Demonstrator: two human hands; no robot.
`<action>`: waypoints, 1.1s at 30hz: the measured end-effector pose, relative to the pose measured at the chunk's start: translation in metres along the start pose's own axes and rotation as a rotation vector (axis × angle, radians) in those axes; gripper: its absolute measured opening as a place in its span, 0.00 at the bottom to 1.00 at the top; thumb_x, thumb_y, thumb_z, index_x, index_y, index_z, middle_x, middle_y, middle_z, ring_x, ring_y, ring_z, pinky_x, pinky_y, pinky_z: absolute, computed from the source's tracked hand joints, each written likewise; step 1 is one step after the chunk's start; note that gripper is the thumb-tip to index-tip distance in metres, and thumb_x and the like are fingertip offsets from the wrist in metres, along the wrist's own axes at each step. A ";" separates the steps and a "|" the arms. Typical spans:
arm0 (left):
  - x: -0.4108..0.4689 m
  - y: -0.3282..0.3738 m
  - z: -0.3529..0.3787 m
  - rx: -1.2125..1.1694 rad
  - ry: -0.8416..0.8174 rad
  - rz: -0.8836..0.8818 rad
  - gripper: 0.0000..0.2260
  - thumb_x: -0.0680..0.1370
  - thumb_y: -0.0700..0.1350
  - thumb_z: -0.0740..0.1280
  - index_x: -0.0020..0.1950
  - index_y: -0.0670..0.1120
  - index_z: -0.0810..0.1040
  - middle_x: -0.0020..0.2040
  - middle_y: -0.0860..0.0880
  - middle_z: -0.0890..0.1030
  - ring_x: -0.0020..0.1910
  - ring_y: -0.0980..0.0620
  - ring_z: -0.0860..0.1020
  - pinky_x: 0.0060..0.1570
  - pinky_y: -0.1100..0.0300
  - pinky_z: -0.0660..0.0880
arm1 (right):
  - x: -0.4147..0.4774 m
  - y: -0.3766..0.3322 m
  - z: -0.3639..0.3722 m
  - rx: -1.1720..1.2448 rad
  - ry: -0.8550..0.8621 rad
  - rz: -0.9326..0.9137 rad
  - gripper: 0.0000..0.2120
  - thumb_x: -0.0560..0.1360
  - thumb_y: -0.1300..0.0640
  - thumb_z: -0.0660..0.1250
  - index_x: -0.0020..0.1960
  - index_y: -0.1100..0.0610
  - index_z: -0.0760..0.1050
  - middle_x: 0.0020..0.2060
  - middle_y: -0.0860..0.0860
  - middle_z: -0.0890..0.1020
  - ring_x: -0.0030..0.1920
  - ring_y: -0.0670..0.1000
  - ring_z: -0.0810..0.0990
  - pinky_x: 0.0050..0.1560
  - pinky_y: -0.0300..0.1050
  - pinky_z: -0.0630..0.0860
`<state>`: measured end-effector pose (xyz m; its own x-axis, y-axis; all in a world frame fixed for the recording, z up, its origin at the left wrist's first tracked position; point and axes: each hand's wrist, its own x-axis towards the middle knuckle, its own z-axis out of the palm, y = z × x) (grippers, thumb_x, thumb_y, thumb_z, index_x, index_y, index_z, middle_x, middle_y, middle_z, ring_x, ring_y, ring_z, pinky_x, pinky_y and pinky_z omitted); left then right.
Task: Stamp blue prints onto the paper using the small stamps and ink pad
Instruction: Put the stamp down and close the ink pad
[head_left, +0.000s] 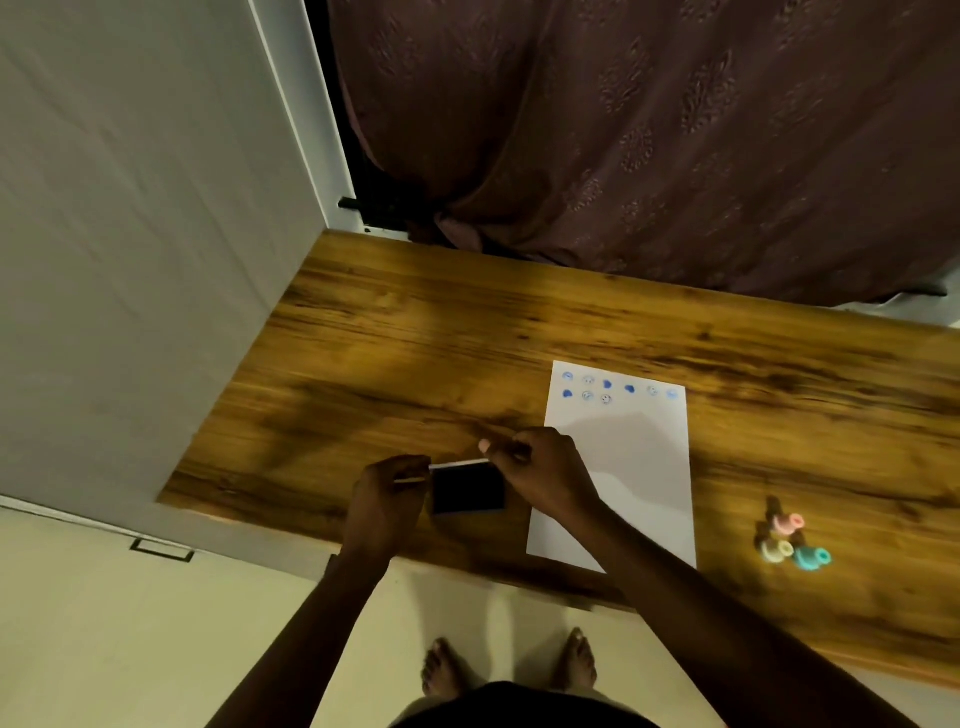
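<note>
Standing at the near edge of the wooden table (395, 322), the person has both hands on the ink pad (467, 487), a small dark square lying just left of the paper (621, 467). The left hand (387, 493) is curled against the pad's left side, fingers closed together on what looks like a thin white edge, probably to keep the case from sliding. The right hand (545, 475) reaches across from the paper side, its thumb and fingers pinched on a pale strip along the pad's far edge; I take that strip for the lid (460, 464), seen edge-on, though the blur leaves it uncertain. Whether the lid is being opened or closed I cannot tell. Neither hand holds a stamp: the small stamps (792, 540), pink, yellow and teal, sit in a loose cluster well off to the right, beyond the paper, within easy reach of the right hand. The sheet lies lengthwise away from the person, with two short rows of blue prints (608, 388) along its far end and the rest bare, so there is plenty of room left nearer the body. Keeping the pad beside the sheet makes for a short trip between inking and pressing.
</note>
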<state>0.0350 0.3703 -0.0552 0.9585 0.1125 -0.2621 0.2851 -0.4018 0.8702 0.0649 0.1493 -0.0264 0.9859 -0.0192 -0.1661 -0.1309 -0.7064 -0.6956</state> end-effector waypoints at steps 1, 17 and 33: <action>-0.004 0.001 0.000 -0.009 0.000 -0.016 0.16 0.74 0.35 0.71 0.58 0.48 0.86 0.47 0.61 0.85 0.50 0.58 0.85 0.43 0.66 0.79 | -0.003 0.002 0.001 -0.013 -0.005 -0.006 0.20 0.74 0.35 0.68 0.35 0.50 0.76 0.30 0.41 0.78 0.34 0.41 0.78 0.39 0.32 0.70; -0.015 0.007 0.007 0.093 0.022 0.034 0.06 0.78 0.34 0.71 0.53 0.37 0.85 0.51 0.37 0.87 0.50 0.38 0.85 0.55 0.41 0.82 | -0.029 0.012 0.019 -0.014 0.021 0.018 0.05 0.74 0.55 0.75 0.47 0.55 0.83 0.45 0.49 0.86 0.47 0.48 0.84 0.55 0.42 0.81; -0.010 0.035 0.019 0.188 0.038 0.036 0.10 0.74 0.35 0.77 0.55 0.42 0.86 0.52 0.43 0.88 0.50 0.47 0.86 0.58 0.49 0.82 | -0.023 0.015 -0.002 0.098 0.076 0.092 0.03 0.72 0.58 0.76 0.45 0.56 0.85 0.43 0.48 0.86 0.46 0.46 0.84 0.54 0.39 0.80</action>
<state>0.0353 0.3379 -0.0306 0.9687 0.1277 -0.2128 0.2473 -0.5682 0.7849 0.0404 0.1381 -0.0319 0.9738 -0.1367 -0.1816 -0.2270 -0.6267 -0.7455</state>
